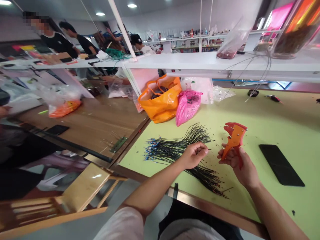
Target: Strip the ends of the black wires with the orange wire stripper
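Note:
My right hand [241, 166] is wrapped round the handles of an orange and red wire stripper [235, 136], its jaws pointing up and away. To its left, my left hand [195, 155] is pinched closed over the wires, with a short dark wire end [209, 149] sticking out from the fingertips toward the tool. Beneath and beside that hand many thin black wires [175, 145] lie spread on the green tabletop [250, 206]. Some wire ends at the left are blue; those at the lower right look reddish. The tool and the wire end are apart.
A black phone [281, 165] lies to the right. Behind the wires stand an orange bag [162, 103] and a pink bag [188, 105]. A white shelf [175, 61] crosses above the table's back. Left are a brown table [100, 116] and a wooden stool [85, 186]. Several people are beyond.

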A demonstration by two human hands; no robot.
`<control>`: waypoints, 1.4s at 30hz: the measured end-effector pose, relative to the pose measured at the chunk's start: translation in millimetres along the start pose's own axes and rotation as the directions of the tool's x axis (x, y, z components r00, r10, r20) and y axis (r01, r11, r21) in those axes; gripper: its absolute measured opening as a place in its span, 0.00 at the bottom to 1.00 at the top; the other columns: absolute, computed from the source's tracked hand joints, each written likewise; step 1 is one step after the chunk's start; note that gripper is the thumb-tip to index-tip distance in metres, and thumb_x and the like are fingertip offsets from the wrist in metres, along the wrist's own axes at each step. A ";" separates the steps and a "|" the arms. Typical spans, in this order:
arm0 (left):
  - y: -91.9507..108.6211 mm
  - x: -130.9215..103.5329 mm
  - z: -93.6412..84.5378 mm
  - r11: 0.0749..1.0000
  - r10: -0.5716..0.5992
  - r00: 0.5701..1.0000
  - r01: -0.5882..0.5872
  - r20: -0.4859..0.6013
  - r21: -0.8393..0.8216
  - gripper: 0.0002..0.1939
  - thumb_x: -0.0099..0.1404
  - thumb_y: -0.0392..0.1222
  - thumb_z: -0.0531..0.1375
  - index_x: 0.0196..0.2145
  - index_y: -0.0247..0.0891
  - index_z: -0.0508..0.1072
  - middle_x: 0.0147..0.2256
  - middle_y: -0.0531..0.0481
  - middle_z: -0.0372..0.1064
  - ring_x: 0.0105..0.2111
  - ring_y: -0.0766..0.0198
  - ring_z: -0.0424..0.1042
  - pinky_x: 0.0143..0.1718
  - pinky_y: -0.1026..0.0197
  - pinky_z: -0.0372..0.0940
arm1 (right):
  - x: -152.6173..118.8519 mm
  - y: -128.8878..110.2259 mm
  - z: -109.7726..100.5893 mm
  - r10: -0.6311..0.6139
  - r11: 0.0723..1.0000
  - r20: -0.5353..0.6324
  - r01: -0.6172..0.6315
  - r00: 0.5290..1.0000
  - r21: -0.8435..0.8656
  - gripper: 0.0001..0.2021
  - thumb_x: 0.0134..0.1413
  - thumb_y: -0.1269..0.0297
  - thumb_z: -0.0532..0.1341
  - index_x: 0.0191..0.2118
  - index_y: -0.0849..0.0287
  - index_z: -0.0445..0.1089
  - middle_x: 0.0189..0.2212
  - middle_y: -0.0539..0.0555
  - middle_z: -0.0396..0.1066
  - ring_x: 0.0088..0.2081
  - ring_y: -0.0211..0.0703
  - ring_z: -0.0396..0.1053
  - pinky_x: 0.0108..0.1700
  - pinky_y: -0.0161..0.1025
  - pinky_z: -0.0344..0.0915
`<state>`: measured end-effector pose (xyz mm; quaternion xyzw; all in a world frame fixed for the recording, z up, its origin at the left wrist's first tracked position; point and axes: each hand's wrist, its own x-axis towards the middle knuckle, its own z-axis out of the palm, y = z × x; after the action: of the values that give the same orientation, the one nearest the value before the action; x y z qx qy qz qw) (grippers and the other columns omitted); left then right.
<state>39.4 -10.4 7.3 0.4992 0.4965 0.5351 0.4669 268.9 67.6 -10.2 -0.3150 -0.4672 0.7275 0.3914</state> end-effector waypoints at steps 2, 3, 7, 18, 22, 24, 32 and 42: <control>0.1 0.7 0.3 1.000 -0.014 1.000 0.014 0.002 -0.004 0.36 0.61 0.77 0.69 0.34 0.37 0.74 0.24 0.59 0.62 0.22 0.72 0.56 0.24 0.64 0.51 | 0.1 1.2 -1.3 -0.012 0.999 -0.009 0.012 1.000 -0.041 0.30 0.68 0.30 0.60 0.53 0.52 0.81 0.42 0.59 0.85 0.42 0.53 0.84 0.39 0.47 0.83; 0.2 0.9 0.4 1.000 -0.016 1.000 0.016 0.001 -0.010 0.35 0.60 0.77 0.69 0.34 0.37 0.73 0.23 0.59 0.62 0.22 0.72 0.55 0.24 0.64 0.51 | 0.0 1.6 -1.6 -0.018 0.998 -0.008 0.018 1.000 -0.061 0.31 0.68 0.30 0.60 0.53 0.53 0.81 0.42 0.59 0.84 0.41 0.53 0.84 0.38 0.47 0.83; -0.4 1.4 0.6 1.000 -0.006 1.000 0.006 -0.005 -0.030 0.35 0.60 0.76 0.69 0.34 0.37 0.73 0.24 0.58 0.63 0.23 0.71 0.57 0.25 0.63 0.53 | -0.6 3.1 -2.0 -0.025 0.993 -0.022 0.022 0.999 -0.118 0.31 0.68 0.31 0.60 0.52 0.54 0.81 0.41 0.60 0.85 0.41 0.54 0.84 0.39 0.47 0.83; -3.6 1.4 -5.4 0.974 -0.048 0.992 0.020 -0.120 -0.224 0.32 0.57 0.70 0.75 0.38 0.38 0.77 0.22 0.60 0.62 0.21 0.71 0.57 0.23 0.65 0.54 | -2.8 -1.8 10.1 -0.193 0.915 -0.005 0.178 0.981 -0.362 0.29 0.66 0.30 0.63 0.39 0.53 0.82 0.38 0.61 0.83 0.40 0.54 0.81 0.39 0.51 0.80; -5.3 0.7 -9.4 0.949 -0.077 0.981 0.017 -0.180 -0.314 0.27 0.56 0.63 0.79 0.37 0.39 0.77 0.23 0.60 0.65 0.21 0.72 0.60 0.22 0.67 0.53 | -7.8 -0.6 15.1 -0.265 0.806 0.028 0.237 0.964 -0.542 0.31 0.68 0.31 0.64 0.54 0.56 0.80 0.42 0.57 0.82 0.42 0.50 0.78 0.44 0.49 0.79; -4.9 0.4 -10.6 0.937 -0.083 0.977 0.008 -0.198 -0.350 0.26 0.55 0.61 0.80 0.36 0.39 0.77 0.24 0.58 0.67 0.20 0.73 0.59 0.21 0.68 0.53 | -10.1 0.0 16.1 -0.338 0.696 0.075 0.303 0.938 -0.651 0.30 0.70 0.34 0.63 0.58 0.56 0.78 0.46 0.59 0.83 0.43 0.49 0.78 0.45 0.49 0.79; -2.9 -2.6 -9.0 0.938 -0.104 0.962 0.010 -0.252 -0.347 0.30 0.47 0.63 0.82 0.31 0.39 0.77 0.19 0.61 0.63 0.16 0.75 0.53 0.19 0.69 0.52 | -14.7 2.4 22.8 -0.560 0.300 0.321 0.548 0.764 -0.781 0.27 0.72 0.41 0.64 0.63 0.56 0.73 0.51 0.63 0.80 0.51 0.55 0.80 0.55 0.57 0.80; 2.7 -4.0 -7.2 0.944 -0.123 0.969 0.048 -0.215 -0.327 0.28 0.43 0.60 0.82 0.30 0.39 0.78 0.22 0.57 0.71 0.17 0.74 0.56 0.17 0.69 0.51 | -15.9 7.6 27.1 -0.649 0.102 0.394 0.587 0.651 -0.803 0.29 0.71 0.43 0.66 0.66 0.58 0.70 0.51 0.64 0.77 0.51 0.57 0.76 0.52 0.56 0.79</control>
<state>32.5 -15.0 9.6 0.3287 0.4757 0.6422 0.5032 252.4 40.2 -6.0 -0.2657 -0.8481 0.1220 0.4419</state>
